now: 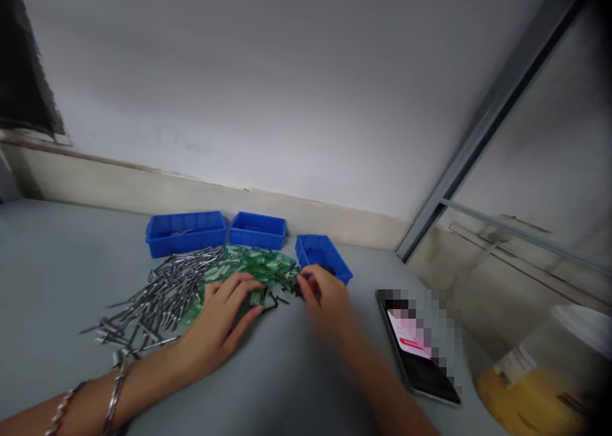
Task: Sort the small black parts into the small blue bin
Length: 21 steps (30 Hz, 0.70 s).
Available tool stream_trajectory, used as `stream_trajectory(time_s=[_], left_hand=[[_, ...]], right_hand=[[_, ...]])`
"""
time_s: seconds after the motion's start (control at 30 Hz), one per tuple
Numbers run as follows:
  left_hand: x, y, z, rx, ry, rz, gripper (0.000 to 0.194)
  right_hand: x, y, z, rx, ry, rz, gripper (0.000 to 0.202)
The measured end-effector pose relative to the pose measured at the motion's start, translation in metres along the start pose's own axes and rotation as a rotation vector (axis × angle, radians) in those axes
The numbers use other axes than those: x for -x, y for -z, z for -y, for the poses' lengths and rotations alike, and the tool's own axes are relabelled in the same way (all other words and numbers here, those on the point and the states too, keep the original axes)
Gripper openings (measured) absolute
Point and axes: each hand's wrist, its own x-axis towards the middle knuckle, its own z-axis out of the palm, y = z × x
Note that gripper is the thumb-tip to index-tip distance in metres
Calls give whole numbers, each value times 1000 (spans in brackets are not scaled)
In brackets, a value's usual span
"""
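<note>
Three blue bins [257, 230] line the grey table's [57, 270] far wall; phone [418, 353] right. Left hand [222, 324] flat on green pieces [248, 267], right hand [325, 299] pinching small black screws [280, 297], too blurry to confirm.

Both forearms are bare, with no sleeves in view. The left wrist wears 2 thin silver bangles [88, 401]; the right hand [327, 302] shows no jewellery.

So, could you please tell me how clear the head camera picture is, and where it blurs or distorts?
In the head view the light is soft and even, with no glare; the right hand is smeared by motion, the left hand on the green pieces is sharper; the phone is partly pixelated; the jar and corners blur and darken; the metal post leans from lens distortion.
</note>
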Motion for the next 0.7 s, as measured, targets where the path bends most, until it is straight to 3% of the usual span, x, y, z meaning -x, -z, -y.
stream_trajectory(time_s=[0.2,0.37,0.47,0.57,0.7], left_hand=[[0,0,-1,1,0,-8,17],[0,-1,-2,0,0,-15,17],[1,-1,-1,1,-10,-14,17],[1,-1,-1,21,-16,4,17],[1,1,-1,57,-15,43,18]], right_hand=[[-12,23,-31,214,-226,-95,23],[-13,62,-64,89,-369,-27,34],[12,103,-86,-18,-520,-5,41],[52,135,-103,-50,-734,75,47],[99,148,-118,-103,-938,115,51]])
